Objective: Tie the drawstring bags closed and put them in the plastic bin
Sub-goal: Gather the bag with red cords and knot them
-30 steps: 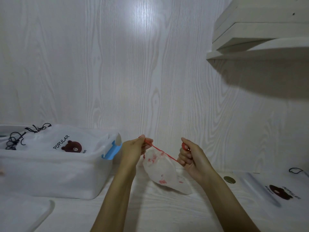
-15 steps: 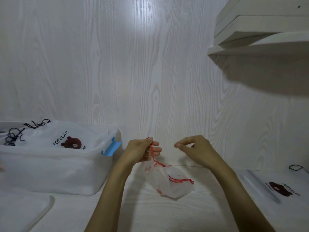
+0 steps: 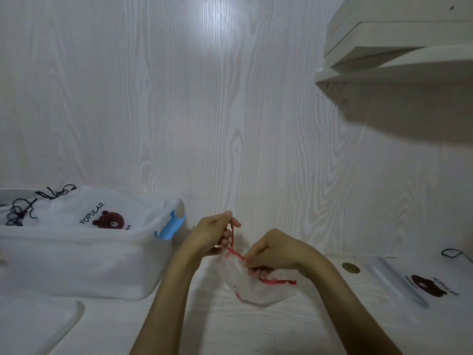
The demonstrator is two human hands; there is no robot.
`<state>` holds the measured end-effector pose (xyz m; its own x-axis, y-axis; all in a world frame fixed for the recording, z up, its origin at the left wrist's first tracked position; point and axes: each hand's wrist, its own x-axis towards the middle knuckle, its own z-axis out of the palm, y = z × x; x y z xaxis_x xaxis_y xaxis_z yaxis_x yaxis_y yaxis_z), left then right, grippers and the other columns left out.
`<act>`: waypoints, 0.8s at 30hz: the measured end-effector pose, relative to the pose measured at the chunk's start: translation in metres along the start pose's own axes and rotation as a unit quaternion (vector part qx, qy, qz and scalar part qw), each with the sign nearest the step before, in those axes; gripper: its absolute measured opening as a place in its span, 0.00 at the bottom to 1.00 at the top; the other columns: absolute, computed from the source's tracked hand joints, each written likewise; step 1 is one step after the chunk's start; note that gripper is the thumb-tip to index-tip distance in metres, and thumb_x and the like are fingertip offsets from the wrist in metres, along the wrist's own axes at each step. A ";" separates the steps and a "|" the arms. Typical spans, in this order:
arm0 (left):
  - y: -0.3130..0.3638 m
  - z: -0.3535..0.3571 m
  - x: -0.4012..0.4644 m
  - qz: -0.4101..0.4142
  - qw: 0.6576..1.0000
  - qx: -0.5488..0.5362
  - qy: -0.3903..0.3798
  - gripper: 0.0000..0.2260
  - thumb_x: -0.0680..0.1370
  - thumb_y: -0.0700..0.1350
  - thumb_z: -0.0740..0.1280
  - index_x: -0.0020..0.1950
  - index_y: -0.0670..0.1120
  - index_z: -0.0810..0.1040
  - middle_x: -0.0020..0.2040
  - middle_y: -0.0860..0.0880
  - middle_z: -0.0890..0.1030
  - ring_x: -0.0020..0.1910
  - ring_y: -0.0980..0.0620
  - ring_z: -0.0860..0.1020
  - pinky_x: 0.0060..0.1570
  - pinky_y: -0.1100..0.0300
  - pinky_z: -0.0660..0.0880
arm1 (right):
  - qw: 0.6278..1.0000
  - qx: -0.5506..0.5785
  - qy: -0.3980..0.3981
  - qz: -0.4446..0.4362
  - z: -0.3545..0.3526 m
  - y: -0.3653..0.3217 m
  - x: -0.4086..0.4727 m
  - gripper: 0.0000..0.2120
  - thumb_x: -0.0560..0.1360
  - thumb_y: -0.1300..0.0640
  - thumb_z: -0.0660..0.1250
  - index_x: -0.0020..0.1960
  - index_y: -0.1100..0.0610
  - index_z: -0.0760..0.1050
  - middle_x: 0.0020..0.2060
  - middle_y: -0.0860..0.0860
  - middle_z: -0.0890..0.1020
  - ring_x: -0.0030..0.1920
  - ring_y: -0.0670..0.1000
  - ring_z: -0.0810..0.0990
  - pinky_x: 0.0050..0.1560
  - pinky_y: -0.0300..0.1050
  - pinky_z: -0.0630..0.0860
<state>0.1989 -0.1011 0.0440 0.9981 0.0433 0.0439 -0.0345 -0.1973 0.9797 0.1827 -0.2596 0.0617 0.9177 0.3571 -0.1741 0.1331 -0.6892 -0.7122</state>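
The left hand (image 3: 213, 233) pinches the upper run of a red drawstring (image 3: 233, 235) between thumb and fingers. The right hand (image 3: 275, 252), just beside it, is curled with its fingertips closed on the same cord at the mouth of a small clear bag (image 3: 256, 290). The bag lies on the counter (image 3: 256, 329) under the right hand, its cord's loose end trailing rightward. Left of the left hand stands the plastic bin (image 3: 84, 265), holding a bear-printed bag (image 3: 102, 216). Far right of the right hand lies another bear-printed bag (image 3: 432, 285).
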 end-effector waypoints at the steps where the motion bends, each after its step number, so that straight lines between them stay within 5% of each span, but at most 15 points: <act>1: 0.000 0.002 0.002 -0.001 1.000 0.003 -0.003 0.16 0.82 0.53 0.56 0.43 0.48 0.79 0.30 0.52 0.68 0.28 0.56 0.66 0.33 0.65 0.67 | 1.000 0.010 0.007 0.004 -0.004 0.000 -0.002 0.12 0.73 0.58 0.70 0.51 0.65 0.82 0.42 0.56 0.84 0.39 0.47 0.80 0.49 0.38 0.79; 5: 0.004 0.010 0.005 -0.016 1.000 -0.001 -0.019 0.17 0.83 0.52 0.53 0.45 0.48 0.79 0.31 0.51 0.65 0.30 0.55 0.64 0.34 0.64 0.64 | 0.995 0.096 -0.010 -0.001 -0.015 0.005 -0.005 0.10 0.72 0.53 0.72 0.45 0.61 0.83 0.36 0.52 0.84 0.34 0.43 0.81 0.40 0.33 0.78; 9: 0.009 0.006 0.003 -0.045 0.992 -0.109 -0.047 0.14 0.80 0.39 0.52 0.47 0.42 0.78 0.28 0.51 0.66 0.28 0.56 0.62 0.32 0.64 0.64 | 0.970 0.233 -0.063 -0.030 -0.024 0.015 -0.007 0.10 0.72 0.59 0.71 0.52 0.61 0.82 0.41 0.52 0.85 0.39 0.43 0.82 0.43 0.33 0.78; 15: 0.011 0.002 0.000 -0.018 0.994 -0.039 -0.105 0.13 0.82 0.41 0.56 0.48 0.43 0.79 0.31 0.52 0.73 0.29 0.57 0.70 0.40 0.63 0.73 | 0.961 0.256 0.050 -0.095 -0.019 0.018 -0.005 0.08 0.69 0.52 0.72 0.46 0.54 0.85 0.40 0.47 0.84 0.33 0.40 0.73 0.38 0.31 0.70; 20: 0.010 0.000 -0.005 0.008 0.995 -0.024 -0.098 0.13 0.79 0.45 0.63 0.38 0.45 0.82 0.28 0.52 0.77 0.32 0.57 0.75 0.40 0.64 0.76 | 0.945 0.256 0.135 -0.150 -0.009 0.017 0.002 0.08 0.73 0.51 0.69 0.49 0.51 0.84 0.48 0.43 0.85 0.53 0.39 0.80 0.57 0.36 0.68; 24: 0.011 0.001 -0.007 0.033 0.992 0.017 -0.119 0.15 0.79 0.47 0.63 0.34 0.47 0.79 0.28 0.53 0.74 0.33 0.57 0.71 0.40 0.65 0.72 | 0.942 0.265 0.152 -0.141 -0.006 0.017 0.004 0.12 0.69 0.45 0.70 0.48 0.50 0.84 0.50 0.43 0.84 0.57 0.40 0.78 0.60 0.39 0.66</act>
<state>0.1914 -0.1041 0.0542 0.9775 -0.2031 0.0562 -0.1025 -0.2256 0.9688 0.1906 -0.2733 0.0530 0.9491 0.2262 0.2192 0.2569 -0.1533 -0.9542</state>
